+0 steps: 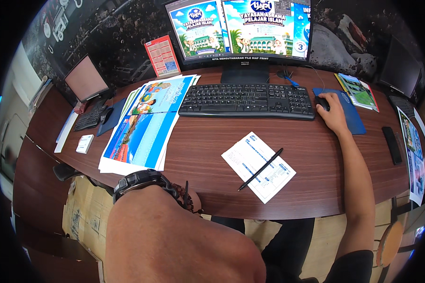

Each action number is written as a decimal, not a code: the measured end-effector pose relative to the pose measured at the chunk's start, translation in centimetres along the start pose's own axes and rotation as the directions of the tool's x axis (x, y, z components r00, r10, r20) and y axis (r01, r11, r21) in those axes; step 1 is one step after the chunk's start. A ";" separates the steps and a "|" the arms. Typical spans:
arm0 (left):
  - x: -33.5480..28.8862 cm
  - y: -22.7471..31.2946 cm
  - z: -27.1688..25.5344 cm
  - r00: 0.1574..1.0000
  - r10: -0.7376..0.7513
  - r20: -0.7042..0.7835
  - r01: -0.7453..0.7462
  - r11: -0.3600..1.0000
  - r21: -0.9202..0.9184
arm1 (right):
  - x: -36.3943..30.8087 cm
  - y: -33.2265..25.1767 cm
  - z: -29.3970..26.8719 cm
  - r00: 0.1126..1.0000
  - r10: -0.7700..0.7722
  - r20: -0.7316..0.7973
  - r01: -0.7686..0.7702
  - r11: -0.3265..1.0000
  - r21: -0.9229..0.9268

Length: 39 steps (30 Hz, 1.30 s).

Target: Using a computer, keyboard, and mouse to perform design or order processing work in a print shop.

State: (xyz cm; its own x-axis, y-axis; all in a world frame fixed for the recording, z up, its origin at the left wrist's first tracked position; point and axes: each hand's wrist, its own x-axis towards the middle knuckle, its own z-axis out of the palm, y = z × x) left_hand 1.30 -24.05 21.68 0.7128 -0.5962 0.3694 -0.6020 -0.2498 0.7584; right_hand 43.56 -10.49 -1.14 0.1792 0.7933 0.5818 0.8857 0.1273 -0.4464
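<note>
My right hand (334, 113) is curved over a black computer mouse (322, 103), which rests on a blue mouse pad (353, 113). My left forearm (175, 236) fills the lower middle, close up. At its wrist are a black wristwatch (139, 179) and a beaded bracelet (186, 198); the fingers of that hand are hidden. Between my arms, a black pen (261, 169) lies slantwise across a white printed form (250, 154). A black keyboard (248, 101) sits left of the mouse, before a wide monitor (241, 33) showing blue and white poster designs.
Colourful printed sheets (144, 127) are stacked left of the keyboard, near a red desk calendar (162, 54). A second monitor (86, 78) and white cards (85, 144) stand farther left. On the right are booklets (358, 89), a black phone-like slab (391, 145) and a stool (389, 243).
</note>
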 end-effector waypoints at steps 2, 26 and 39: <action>2.9 -1.7 3.0 0.674 0.210 -0.709 -0.033 0.966 0.255 | 0.0 0.3 -0.1 1.000 0.011 0.000 -0.011 1.000 -0.010; -23.5 -21.0 -6.8 -0.303 0.085 -0.949 0.935 -0.168 -0.313 | -0.3 -0.3 -0.6 1.000 0.014 -0.013 -0.014 1.000 -0.005; -23.6 -21.6 -6.6 -0.316 0.009 -0.949 0.928 -0.205 -0.311 | -0.3 -0.4 -0.6 1.000 0.018 0.000 -0.018 0.999 -0.032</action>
State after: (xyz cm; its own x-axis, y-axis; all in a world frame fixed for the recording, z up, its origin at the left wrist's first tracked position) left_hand -0.15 0.49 0.12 0.1108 0.9102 0.3990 0.8968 -0.2646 0.3546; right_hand 43.39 -11.13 -0.74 0.1954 0.7953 0.5739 0.8956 0.0938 -0.4349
